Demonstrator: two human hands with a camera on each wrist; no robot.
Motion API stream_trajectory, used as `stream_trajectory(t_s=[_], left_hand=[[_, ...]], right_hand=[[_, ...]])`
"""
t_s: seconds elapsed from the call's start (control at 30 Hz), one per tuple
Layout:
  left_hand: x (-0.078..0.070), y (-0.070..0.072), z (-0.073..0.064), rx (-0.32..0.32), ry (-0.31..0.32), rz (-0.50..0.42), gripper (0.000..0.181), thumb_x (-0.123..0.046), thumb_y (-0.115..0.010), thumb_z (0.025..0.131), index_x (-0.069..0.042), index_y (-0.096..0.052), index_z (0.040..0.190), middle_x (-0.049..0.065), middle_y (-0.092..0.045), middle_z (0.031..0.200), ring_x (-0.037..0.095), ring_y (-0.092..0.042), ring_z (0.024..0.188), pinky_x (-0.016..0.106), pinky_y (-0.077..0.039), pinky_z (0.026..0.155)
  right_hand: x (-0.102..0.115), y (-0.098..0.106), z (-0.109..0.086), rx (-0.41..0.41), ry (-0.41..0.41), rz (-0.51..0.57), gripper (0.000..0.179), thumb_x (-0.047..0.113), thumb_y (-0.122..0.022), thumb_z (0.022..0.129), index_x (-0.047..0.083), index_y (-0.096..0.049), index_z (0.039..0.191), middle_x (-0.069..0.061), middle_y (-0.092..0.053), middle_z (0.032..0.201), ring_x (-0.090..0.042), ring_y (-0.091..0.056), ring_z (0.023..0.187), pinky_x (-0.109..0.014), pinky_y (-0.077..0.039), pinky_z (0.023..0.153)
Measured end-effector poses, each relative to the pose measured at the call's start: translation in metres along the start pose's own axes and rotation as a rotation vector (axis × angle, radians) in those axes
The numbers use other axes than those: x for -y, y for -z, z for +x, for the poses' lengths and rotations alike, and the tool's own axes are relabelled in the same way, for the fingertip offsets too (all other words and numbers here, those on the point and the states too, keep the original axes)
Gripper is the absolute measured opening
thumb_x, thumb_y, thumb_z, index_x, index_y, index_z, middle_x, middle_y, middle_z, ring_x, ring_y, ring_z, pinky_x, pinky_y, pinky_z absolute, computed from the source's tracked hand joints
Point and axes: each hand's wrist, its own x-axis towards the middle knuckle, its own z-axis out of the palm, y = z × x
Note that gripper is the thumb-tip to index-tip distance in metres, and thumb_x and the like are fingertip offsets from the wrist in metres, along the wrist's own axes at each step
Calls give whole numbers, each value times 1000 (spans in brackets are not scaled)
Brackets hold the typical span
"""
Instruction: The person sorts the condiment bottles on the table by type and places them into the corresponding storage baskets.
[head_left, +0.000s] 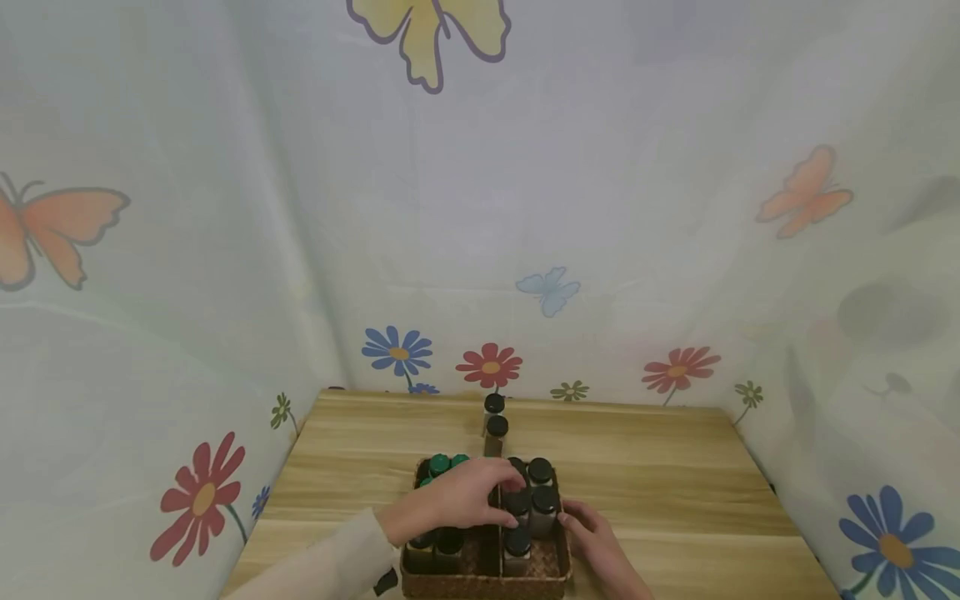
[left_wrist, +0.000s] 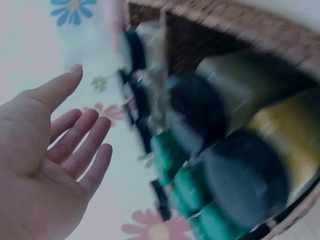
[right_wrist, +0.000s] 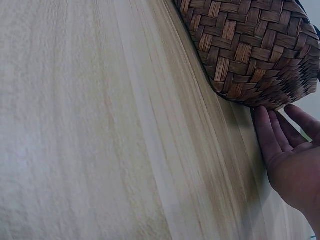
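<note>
A woven brown basket (head_left: 487, 587) with a divider stands near the table's front edge. Its right compartment has several spice jars (head_left: 543, 504) with black lids. On the left are jars with green lids (head_left: 439, 464) and black-lidded jars (left_wrist: 245, 180), one with yellow contents. My left hand (head_left: 468, 496) reaches across the basket over the black lids, its fingers loosely spread and the palm bare in the left wrist view. Beside the basket's right wall, my right hand (head_left: 596, 542) rests with nearly straight fingertips against the weave, as the right wrist view shows low on the basket (right_wrist: 250, 55).
Two more black-lidded jars (head_left: 496, 435) stand on the wooden table (head_left: 645, 467) behind the basket, one behind the other. A pale curtain (head_left: 600, 208) printed with flowers and butterflies encloses the table at the back and both sides.
</note>
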Motion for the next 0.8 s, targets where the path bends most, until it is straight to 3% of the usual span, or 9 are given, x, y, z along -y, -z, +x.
stream_trajectory(t_s=[0.17,0.33,0.57,0.8], left_hand=[[4,21,9,-83,50,92,53,-46,-80,95,-20,-67,138,-7,-67,124,12,-67,112,31,-57,96],[20,30,21,-147,98,201,58,-45,-82,93,-18,-65,142,-3,-66,129,13,-66,113,34,-57,97],[48,31,40,-147,170,305,69,-44,-84,92,-10,-61,147,7,-64,140,23,-64,124,41,-55,105],[63,29,51,-139,246,271,73,-44,-83,93,-11,-56,152,9,-59,150,25,-61,132,44,-52,110]], right_hand=[[2,1,0,-5,0,-5,56,38,-65,106,-4,-59,144,-24,-57,147,-34,-57,131,-45,-58,91],[1,1,0,-9,9,-15,56,37,-65,106,-5,-58,144,-25,-58,147,-36,-56,132,-46,-58,93],[-1,1,0,6,44,3,54,33,-65,107,-5,-58,143,-24,-59,145,-30,-59,128,-43,-58,93],[-2,1,-1,-1,28,-11,54,35,-64,107,-5,-59,143,-23,-60,145,-33,-58,129,-43,-58,93]])
